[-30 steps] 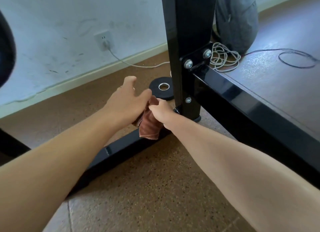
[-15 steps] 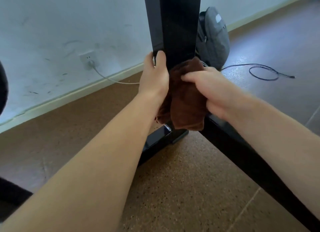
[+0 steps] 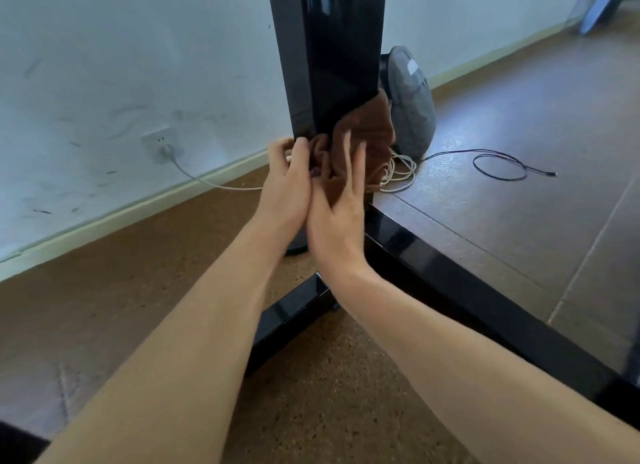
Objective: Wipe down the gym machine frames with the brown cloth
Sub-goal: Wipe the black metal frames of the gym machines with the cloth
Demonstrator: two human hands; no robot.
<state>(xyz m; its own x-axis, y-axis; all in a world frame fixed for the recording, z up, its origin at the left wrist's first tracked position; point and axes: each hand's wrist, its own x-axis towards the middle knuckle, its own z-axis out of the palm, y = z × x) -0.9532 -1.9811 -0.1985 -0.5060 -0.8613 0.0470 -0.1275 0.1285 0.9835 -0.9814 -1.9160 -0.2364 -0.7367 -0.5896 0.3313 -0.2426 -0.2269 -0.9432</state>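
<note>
Head | brown cloth [image 3: 363, 141] bunched on black upright [image 3: 332, 48] | right hand [image 3: 337, 214] flat, pressing | left hand [image 3: 287, 186] pinching cloth

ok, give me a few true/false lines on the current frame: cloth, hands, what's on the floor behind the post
1. The brown cloth lies against the glossy black upright post. True.
2. The right hand presses the cloth with straight fingers. True.
3. The left hand rests on the floor. False: it is at the post's left edge, fingers curled on the cloth.
4. A red bucket stands behind the post. False: a grey backpack does.
5. A white cable runs from the wall socket. True.
</note>
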